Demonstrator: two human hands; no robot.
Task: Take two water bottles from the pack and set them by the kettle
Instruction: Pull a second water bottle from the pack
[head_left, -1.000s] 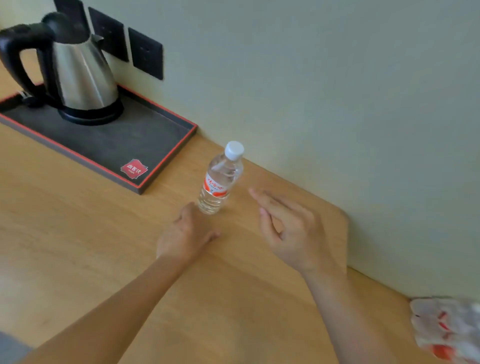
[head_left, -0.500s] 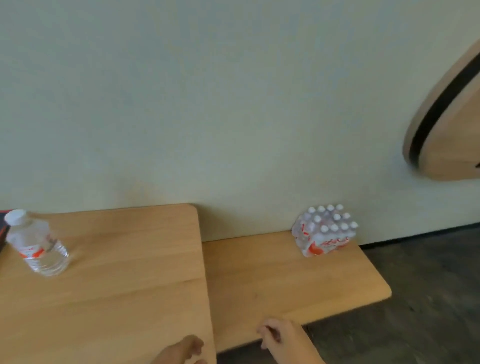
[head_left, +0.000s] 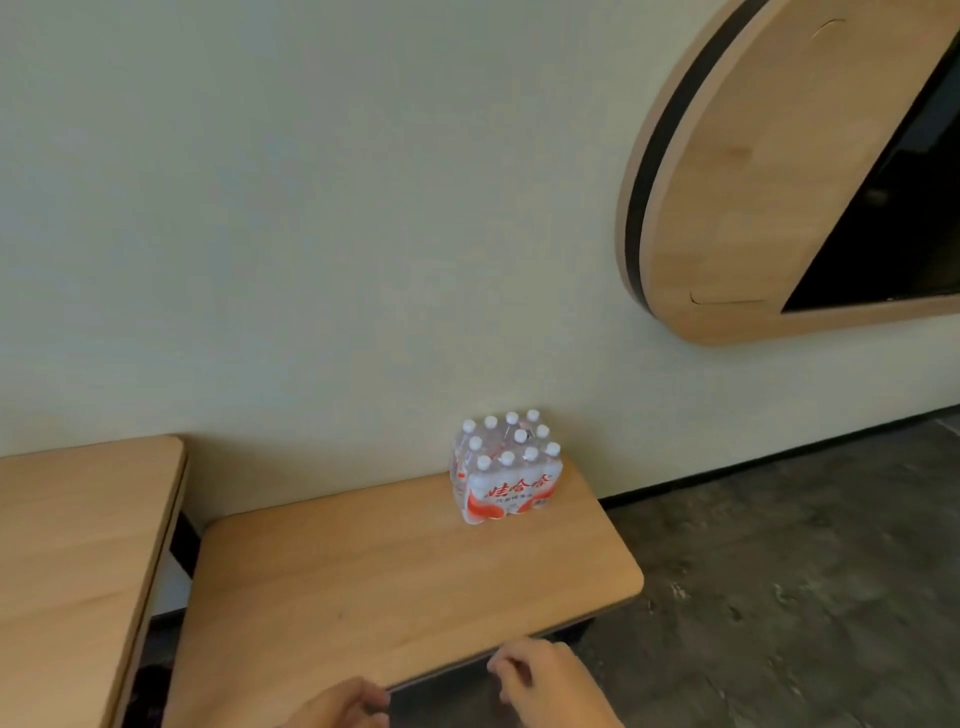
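A shrink-wrapped pack of water bottles with white caps and red print stands on the lower wooden shelf, at its back right against the wall. My left hand and my right hand are low at the bottom edge, near the shelf's front edge, far from the pack. Both hold nothing; the fingers are loosely curled. The kettle and the bottle set beside it are out of view to the left.
A higher wooden table top lies on the left, with a dark gap between it and the shelf. A round wooden wall panel hangs at upper right. Grey floor spreads to the right.
The view has swung right from the kettle and the standing bottle to the pack. Both hands left the bottle and dropped to the bottom of the view.
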